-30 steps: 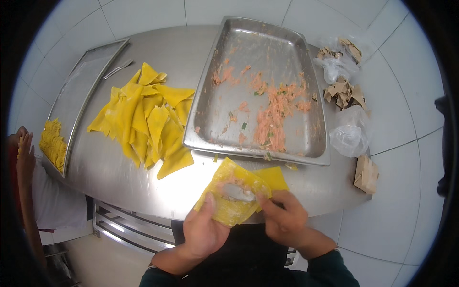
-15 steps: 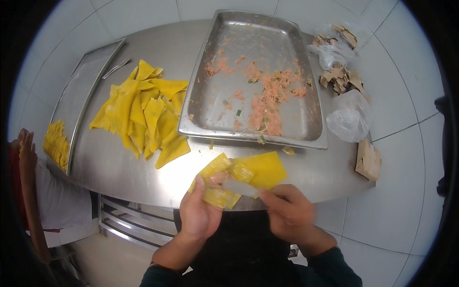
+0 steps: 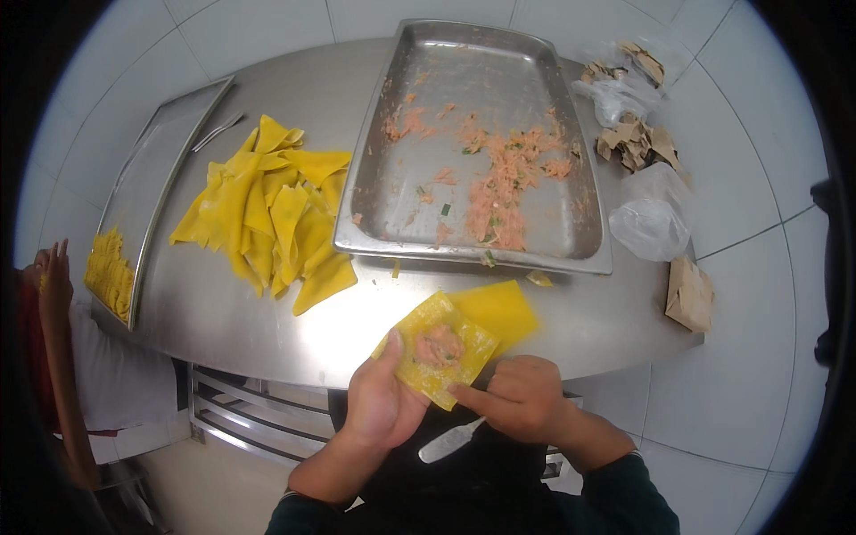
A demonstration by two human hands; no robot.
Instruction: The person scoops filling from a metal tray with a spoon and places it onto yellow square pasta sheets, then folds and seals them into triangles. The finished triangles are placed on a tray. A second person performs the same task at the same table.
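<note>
My left hand (image 3: 382, 399) cradles a yellow dough wrapper (image 3: 437, 349) with a dab of pink minced filling (image 3: 439, 343) in its middle. My right hand (image 3: 517, 399) grips a small metal spatula (image 3: 450, 440), blade pointing down-left, and its forefinger touches the wrapper's near edge. A second yellow wrapper (image 3: 499, 308) lies on the steel table (image 3: 267, 330) just behind. Further back sits a large steel tray (image 3: 392, 214) smeared with pink filling (image 3: 499, 178).
A heap of yellow wrappers (image 3: 267, 214) lies left of the tray. A flat steel tray (image 3: 152, 178) with folded yellow pieces (image 3: 109, 272) is at far left. Plastic bags (image 3: 651, 223) and brown paper scraps (image 3: 637, 143) lie right. Another person's hand (image 3: 53, 276) shows at the left edge.
The wrapper was folded and worked between both hands; now it lies flat in my left hand with filling showing. The spatula has become visible under my right hand.
</note>
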